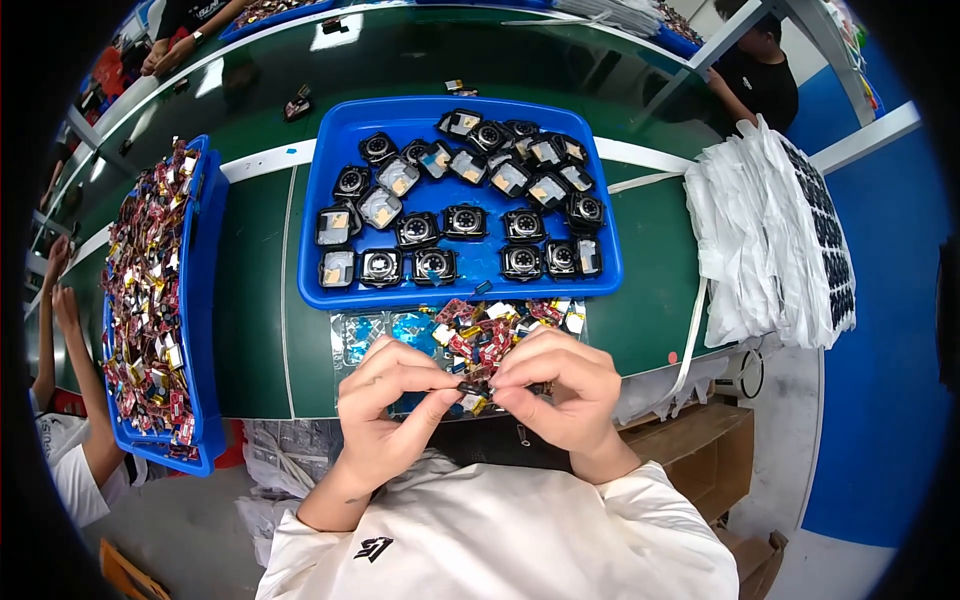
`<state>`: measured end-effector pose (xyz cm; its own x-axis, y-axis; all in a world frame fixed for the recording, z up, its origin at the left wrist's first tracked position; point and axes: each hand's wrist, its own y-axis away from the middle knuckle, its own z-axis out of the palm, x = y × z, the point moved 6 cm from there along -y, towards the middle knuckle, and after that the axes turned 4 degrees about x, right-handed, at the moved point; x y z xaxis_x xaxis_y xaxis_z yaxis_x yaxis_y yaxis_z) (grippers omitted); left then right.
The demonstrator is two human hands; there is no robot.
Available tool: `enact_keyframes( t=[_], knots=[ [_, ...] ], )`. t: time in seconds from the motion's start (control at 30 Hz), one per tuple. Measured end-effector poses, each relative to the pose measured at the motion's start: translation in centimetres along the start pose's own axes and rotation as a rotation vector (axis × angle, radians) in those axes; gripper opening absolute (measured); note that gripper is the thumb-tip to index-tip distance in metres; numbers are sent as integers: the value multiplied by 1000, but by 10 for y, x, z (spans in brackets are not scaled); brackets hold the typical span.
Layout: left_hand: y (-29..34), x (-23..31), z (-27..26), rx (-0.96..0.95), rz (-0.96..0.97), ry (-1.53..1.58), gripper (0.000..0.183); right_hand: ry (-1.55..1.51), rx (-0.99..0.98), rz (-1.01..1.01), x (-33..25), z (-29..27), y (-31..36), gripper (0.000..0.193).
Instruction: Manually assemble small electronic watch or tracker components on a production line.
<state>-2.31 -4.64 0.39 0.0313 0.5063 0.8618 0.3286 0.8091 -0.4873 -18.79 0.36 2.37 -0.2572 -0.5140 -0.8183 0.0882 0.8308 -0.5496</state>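
Observation:
Close in front of me, my left hand point(390, 400) pinches a small black part point(474, 389) between thumb and fingers. My right hand point(562, 385) is closed in a pinch at the other end of the same part. The fingers cover most of it, so its exact kind is hidden. Just beyond the fingertips lies a pile of small red, yellow and white electronic pieces point(480, 338) on a clear plastic sheet, with blue film point(408, 328) to its left. Farther off, a blue tray point(312, 240) holds several black watch cases point(465, 221), some face down, some showing pale inner plates.
At left stands a long blue tray point(205, 330) heaped with small electronic pieces. White plastic trays point(745, 235) are stacked at right, beside a white strap point(692, 335). A brown cardboard box point(705, 450) sits below the green table point(250, 290). Other people work beyond and at left.

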Motion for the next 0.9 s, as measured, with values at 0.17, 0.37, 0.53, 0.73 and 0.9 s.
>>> enact_keyframes(
  t=[0.17,0.37,0.53,0.73,0.9],
  knots=[
    [4,-3,-3,-20,-36,23,9,520,11,133,20,-36,-38,11],
    [4,-2,-1,-15,-63,62,9,803,-355,-60,44,-24,-55,45],
    [5,-3,-3,-28,-78,64,7,845,-379,9,50,-21,-52,50],
    [7,-4,-4,20,-110,75,8,985,-465,111,44,-12,-50,38],
    [8,-1,-2,-11,-112,55,9,808,-409,95,44,-16,-51,28]
  ],
)
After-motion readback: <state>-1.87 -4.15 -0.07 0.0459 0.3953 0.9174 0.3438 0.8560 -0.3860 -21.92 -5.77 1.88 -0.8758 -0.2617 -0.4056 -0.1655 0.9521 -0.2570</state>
